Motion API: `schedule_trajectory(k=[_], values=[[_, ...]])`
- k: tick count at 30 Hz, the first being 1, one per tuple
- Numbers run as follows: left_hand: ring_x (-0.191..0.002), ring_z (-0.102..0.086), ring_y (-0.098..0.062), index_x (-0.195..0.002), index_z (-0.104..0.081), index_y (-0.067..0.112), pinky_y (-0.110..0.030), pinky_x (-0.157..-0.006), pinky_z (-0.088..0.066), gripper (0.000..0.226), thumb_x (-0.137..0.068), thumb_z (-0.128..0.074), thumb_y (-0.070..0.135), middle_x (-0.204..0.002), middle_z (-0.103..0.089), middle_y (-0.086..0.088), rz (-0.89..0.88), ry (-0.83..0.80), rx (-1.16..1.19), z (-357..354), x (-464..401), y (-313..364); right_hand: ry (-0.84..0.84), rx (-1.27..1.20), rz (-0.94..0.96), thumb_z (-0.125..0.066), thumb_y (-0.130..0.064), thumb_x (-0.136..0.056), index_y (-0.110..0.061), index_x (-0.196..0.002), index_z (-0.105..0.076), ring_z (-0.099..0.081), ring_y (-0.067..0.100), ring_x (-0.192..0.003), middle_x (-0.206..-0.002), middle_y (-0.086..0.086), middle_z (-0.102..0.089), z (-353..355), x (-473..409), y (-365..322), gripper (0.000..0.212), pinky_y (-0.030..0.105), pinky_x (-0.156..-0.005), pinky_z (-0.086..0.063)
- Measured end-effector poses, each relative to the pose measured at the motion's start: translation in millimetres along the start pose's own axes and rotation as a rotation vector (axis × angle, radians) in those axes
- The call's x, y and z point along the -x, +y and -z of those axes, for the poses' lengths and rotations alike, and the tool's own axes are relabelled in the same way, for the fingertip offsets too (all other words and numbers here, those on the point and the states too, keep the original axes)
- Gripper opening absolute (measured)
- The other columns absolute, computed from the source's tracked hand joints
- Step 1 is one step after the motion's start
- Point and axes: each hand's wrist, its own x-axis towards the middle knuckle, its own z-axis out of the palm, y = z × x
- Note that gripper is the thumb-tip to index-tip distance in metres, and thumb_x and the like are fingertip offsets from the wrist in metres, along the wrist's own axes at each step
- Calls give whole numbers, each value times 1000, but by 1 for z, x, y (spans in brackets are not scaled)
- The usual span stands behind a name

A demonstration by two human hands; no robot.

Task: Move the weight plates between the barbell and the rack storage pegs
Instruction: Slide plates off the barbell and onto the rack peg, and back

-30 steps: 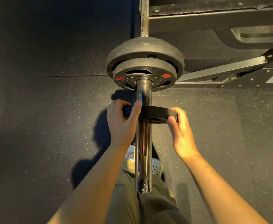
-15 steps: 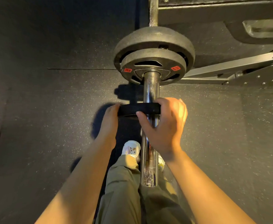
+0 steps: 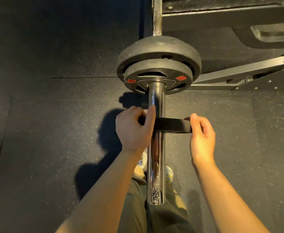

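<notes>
dim warm light, hard shadows on the floor (image 3: 57, 125), wide-angle bending at edges.

The left hand (image 3: 134, 130) hides the small plate's (image 3: 173, 125) left edge; its centre hole is unseen.

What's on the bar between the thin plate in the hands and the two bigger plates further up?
Nothing: in the head view only bare chrome sleeve runs between the thin plate and the nearer big plate.

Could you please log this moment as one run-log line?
left hand: grips small plate | right hand: grips small plate | small plate: midway on barbell sleeve, apart from two loaded plates
</notes>
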Motion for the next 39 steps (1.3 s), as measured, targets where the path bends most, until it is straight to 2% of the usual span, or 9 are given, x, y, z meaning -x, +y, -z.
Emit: schedule_trajectory(k=[4, 8, 14, 19, 22, 26, 31, 36, 39], values=[[-76, -57, -21, -89, -60, 9, -32, -75, -46, 29, -90, -52, 36, -82, -60, -10, 549, -148, 481, 18, -1, -36, -53, 80, 87, -52, -51, -88, -20, -76, -60, -48, 9, -83, -80, -8, -52, -18, 9, -6, 35, 23, -77, -35], [-94, -57, -17, -103, -58, 19, -25, -75, -45, 11, -93, -53, 19, -94, -60, 1, 807, -59, 407, 28, -4, -54, 59, 463, 401, -48, -50, -90, -18, -74, -57, -45, 12, -84, -77, -8, -52, -46, 32, -18, 37, 34, -84, -35], [-85, -61, -10, -84, -60, 31, -24, -81, -47, 16, -89, -53, 44, -86, -64, 5, 408, -129, 249, 22, 7, 16, 57, 525, 440, -31, -39, -97, -15, -79, -62, -50, 16, -80, -78, -6, -56, -33, 30, -14, 43, 30, -80, -30], [-77, -58, -18, -69, -63, 14, -30, -80, -48, 23, -86, -63, 29, -71, -61, -6, 568, 23, 376, 9, 4, 1, -242, 394, 326, -33, -37, -97, -15, -78, -61, -50, 6, -78, -78, -6, -57, -6, 2, -16, 40, 28, -72, -37], [-66, -56, -4, -69, -63, 14, -16, -69, -47, 22, -90, -60, 15, -63, -59, 4, 714, 11, 552, 15, 1, -11, -87, 331, 401, -42, -35, -92, -21, -82, -60, -50, 1, -77, -84, -6, -56, -24, 0, -22, 25, 20, -67, -37], [-83, -64, -16, -76, -66, 19, -24, -76, -51, 20, -93, -56, 18, -78, -68, -1, 889, -19, 659, 22, 0, -37, 94, 644, 582, -42, -28, -95, -16, -68, -57, -38, 12, -59, -63, -6, -51, -55, 18, -28, 34, 27, -64, -26], [-79, -57, 6, -83, -63, 27, -11, -79, -45, 23, -99, -47, 26, -80, -63, 15, 546, -32, 452, 25, -2, -4, 111, 728, 613, -37, -27, -98, -14, -78, -59, -47, 21, -59, -65, -4, -58, -56, 32, -28, 32, 31, -66, -29], [-59, -56, -17, -58, -49, 35, -51, -70, -50, 37, -90, -38, 48, -56, -52, 9, 315, 43, 157, 6, 0, 24, -41, 570, 474, -39, -26, -95, -17, -83, -59, -54, 18, -62, -66, -4, -59, -48, 24, -40, 25, 33, -63, -39], [-54, -46, -15, -57, -47, 28, -42, -63, -44, 38, -94, -42, 39, -52, -44, 9, 360, 99, 271, 1, -3, 10, -208, 407, 275, -47, -23, -97, -18, -84, -59, -56, 7, -68, -73, -5, -63, -24, 6, -39, 18, 24, -64, -41]])
